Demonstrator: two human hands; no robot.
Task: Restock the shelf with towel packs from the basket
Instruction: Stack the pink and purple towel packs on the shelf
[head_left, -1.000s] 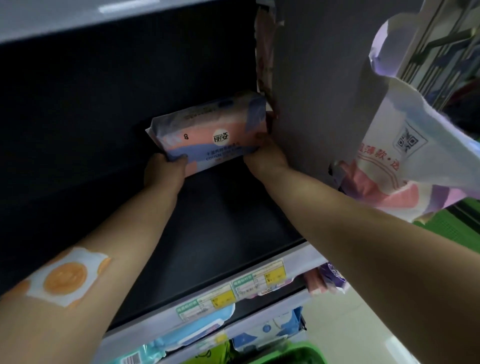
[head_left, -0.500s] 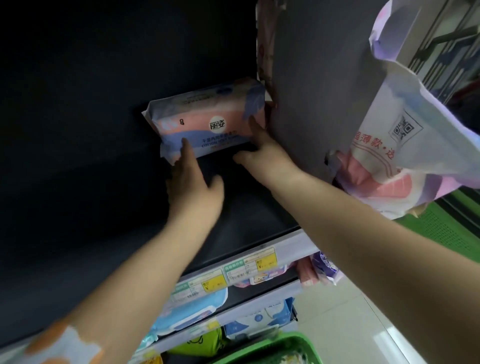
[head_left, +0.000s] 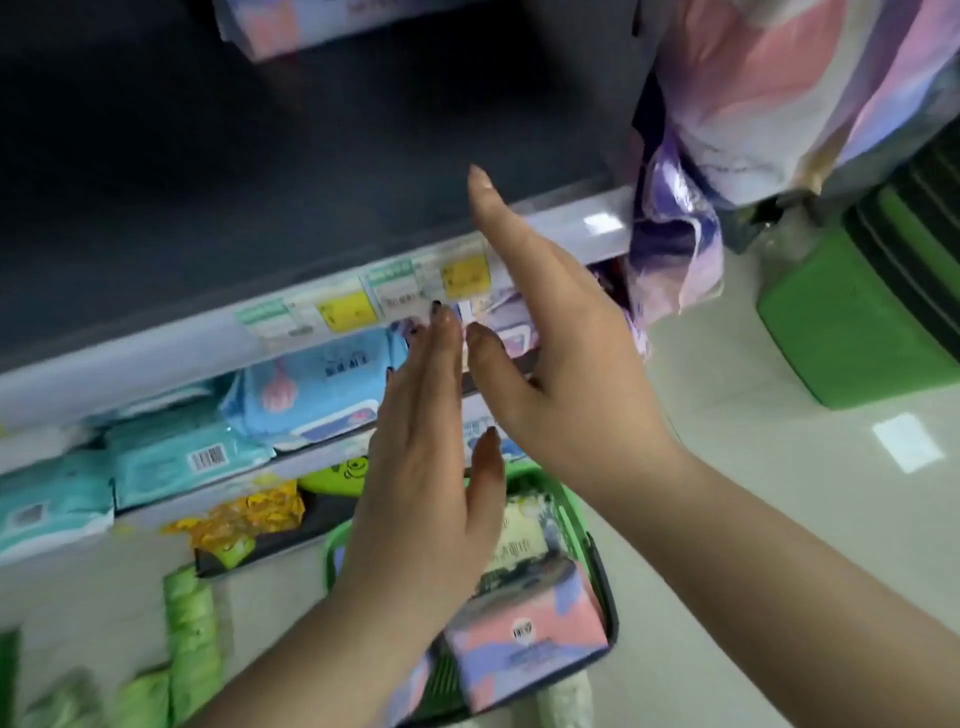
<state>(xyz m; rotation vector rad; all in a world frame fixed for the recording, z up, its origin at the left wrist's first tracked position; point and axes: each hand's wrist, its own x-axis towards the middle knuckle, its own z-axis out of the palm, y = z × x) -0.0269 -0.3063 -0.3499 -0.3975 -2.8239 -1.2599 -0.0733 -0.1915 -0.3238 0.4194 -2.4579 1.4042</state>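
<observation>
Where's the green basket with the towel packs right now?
The green basket sits on the floor at the bottom centre of the head view, below both hands, with a pink-and-purple towel pack inside.

The dark shelf (head_left: 291, 171) lies bare across its front and middle, open to a reach; one pink and lilac pack (head_left: 291, 26) sits at its back. Hanging packs (head_left: 779, 98) crowd the right end. Below, the green basket (head_left: 576, 514) is open on top, though both hands hover over it.
</observation>
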